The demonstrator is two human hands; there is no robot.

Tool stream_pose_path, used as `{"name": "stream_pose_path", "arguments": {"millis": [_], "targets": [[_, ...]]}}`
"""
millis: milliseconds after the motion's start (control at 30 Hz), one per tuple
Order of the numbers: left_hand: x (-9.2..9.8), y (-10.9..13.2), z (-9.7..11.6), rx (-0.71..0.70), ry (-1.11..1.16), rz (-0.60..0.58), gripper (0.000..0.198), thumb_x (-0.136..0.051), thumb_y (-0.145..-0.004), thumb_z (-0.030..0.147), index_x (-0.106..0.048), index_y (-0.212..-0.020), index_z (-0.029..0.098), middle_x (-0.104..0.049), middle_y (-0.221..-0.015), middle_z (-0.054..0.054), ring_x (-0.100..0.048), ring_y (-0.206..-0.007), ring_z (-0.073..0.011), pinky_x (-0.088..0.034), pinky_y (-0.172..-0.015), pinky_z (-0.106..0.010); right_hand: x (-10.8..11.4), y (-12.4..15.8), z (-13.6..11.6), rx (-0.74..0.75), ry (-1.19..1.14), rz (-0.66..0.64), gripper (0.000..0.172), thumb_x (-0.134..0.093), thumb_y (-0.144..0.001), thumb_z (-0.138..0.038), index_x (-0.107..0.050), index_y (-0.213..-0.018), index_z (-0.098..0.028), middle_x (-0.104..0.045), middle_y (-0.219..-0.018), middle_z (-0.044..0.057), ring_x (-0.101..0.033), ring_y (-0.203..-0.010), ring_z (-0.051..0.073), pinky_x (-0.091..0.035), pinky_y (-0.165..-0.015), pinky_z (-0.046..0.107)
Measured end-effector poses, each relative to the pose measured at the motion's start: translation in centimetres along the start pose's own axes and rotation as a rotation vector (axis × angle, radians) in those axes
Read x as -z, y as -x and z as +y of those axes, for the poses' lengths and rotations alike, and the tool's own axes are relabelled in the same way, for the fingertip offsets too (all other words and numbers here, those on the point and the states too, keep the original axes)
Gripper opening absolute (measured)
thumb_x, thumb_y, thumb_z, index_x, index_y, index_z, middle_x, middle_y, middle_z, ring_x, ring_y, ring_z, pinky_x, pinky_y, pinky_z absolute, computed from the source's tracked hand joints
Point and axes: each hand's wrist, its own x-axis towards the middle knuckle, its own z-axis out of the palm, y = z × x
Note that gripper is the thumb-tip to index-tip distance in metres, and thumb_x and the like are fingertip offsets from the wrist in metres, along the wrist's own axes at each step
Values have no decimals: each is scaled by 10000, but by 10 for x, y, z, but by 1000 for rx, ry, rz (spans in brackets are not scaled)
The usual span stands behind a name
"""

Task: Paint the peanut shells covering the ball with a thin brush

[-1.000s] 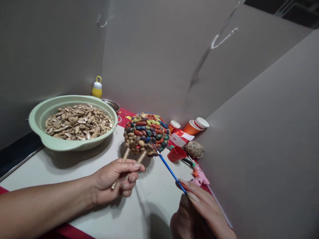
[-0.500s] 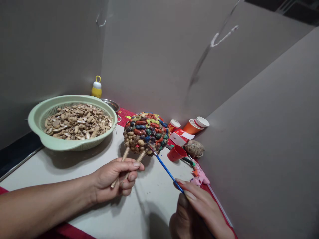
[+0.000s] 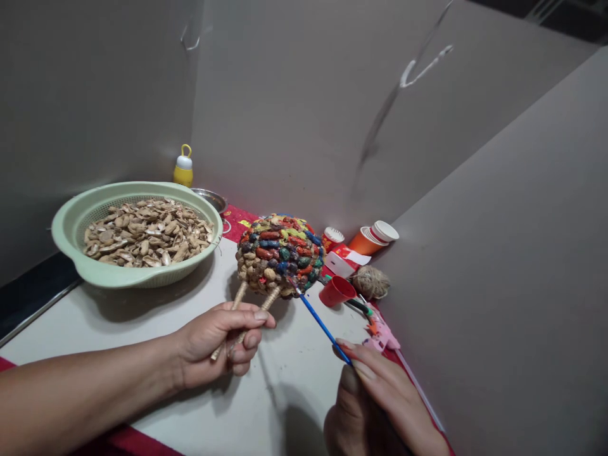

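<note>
My left hand (image 3: 232,339) is closed round two twine-wrapped sticks (image 3: 240,296) that join the underside of a rounded peanut-shell craft piece (image 3: 280,253). Rows of its shells are painted red, blue, green and yellow; those low on the left show bare tan. In my right hand (image 3: 380,396) is a slim blue paintbrush (image 3: 323,326), pinched between thumb and fingers. The brush's tip meets the lower right part of the shells. Close by on the right, a small red cup (image 3: 337,291) leans over.
A green colander (image 3: 137,275) of peanut shells stands at the left, with a yellow bottle (image 3: 183,170) and metal bowl (image 3: 211,199) behind. Paper cups (image 3: 373,237), a twine ball (image 3: 370,282) and a pink item (image 3: 382,337) line the right wall. White board (image 3: 190,405) covers the table.
The brush tip has shifted slightly right along the lower shells. My left hand keeps its hold on the sticks, and the craft piece is turned very slightly.
</note>
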Motion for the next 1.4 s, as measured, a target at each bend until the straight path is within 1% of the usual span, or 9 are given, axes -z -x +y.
{"name": "stream_pose_path", "arguments": {"millis": [100, 233, 300, 400, 533, 867, 1033, 1233, 1400], "targets": [[2, -1, 0, -12, -4, 4, 148, -823, -728, 225, -732, -798, 131, -520, -467, 71, -342, -353, -42, -300, -361, -170, 0, 3, 1, -14, 2, -8, 241, -724, -891, -111, -682, -1101, -222, -791, -1032, 72, -784, -924, 208, -674, -799, 365], [4, -2, -2, -19, -24, 0, 165, -832, -727, 240, -735, -811, 137, -529, -466, 69, -352, -352, -46, -319, -355, -169, -6, 8, 7, 15, 3, 105, 202, -682, -928, -143, -681, -1107, -238, -790, -999, 72, -787, -898, 205, -675, -770, 347], [4, -2, -3, -27, -39, 9, 164, -829, -735, 247, -735, -813, 137, -533, -466, 67, -357, -349, -47, -328, -353, -168, -7, 8, 11, 66, -9, 109, 182, -688, -931, -162, -687, -1095, -241, -791, -989, 66, -786, -877, 198, -674, -749, 335], [3, -4, -5, -39, -65, 26, 161, -820, -747, 260, -731, -804, 139, -537, -465, 62, -365, -347, -49, -342, -350, -167, -3, 7, 12, 66, -9, 63, 151, -722, -915, -183, -699, -1054, -237, -792, -1006, 65, -785, -876, 203, -676, -739, 339], [2, -6, -7, -52, -95, 36, 158, -818, -740, 263, -725, -787, 144, -533, -456, 60, -372, -342, -51, -350, -345, -165, 5, 6, 8, -58, 27, -20, 185, -714, -906, -126, -700, -1059, -229, -794, -1046, 68, -788, -903, 205, -675, -773, 350], [2, -5, -13, -43, -130, 1, 170, -823, -728, 283, -710, -755, 158, -547, -451, 57, -382, -322, -52, -367, -339, -164, -3, 3, 8, -1, -52, 22, 264, -716, -846, 27, -704, -1046, -145, -789, -1035, 60, -778, -958, 153, -645, -877, 288], [2, -5, -11, -71, -128, -3, 165, -825, -733, 276, -720, -774, 156, -552, -452, 57, -373, -319, -48, -371, -343, -161, -2, 4, 8, -22, -65, 13, 253, -732, -849, -5, -696, -1045, -162, -786, -1030, 50, -784, -947, 161, -651, -878, 301], [3, -6, -11, -79, -124, 8, 163, -819, -749, 277, -717, -775, 152, -551, -457, 55, -387, -322, -53, -378, -342, -163, 2, 4, -4, -114, -14, -24, 129, -692, -925, -104, -682, -1003, -206, -795, -1004, 68, -794, -882, 210, -680, -789, 380], [3, -6, -11, -75, -146, 11, 174, -824, -732, 278, -708, -777, 156, -557, -458, 54, -392, -321, -55, -379, -341, -166, 1, 2, -2, -86, 28, -4, 151, -705, -906, -85, -687, -1005, -198, -795, -1017, 65, -790, -899, 198, -677, -810, 365]]}}
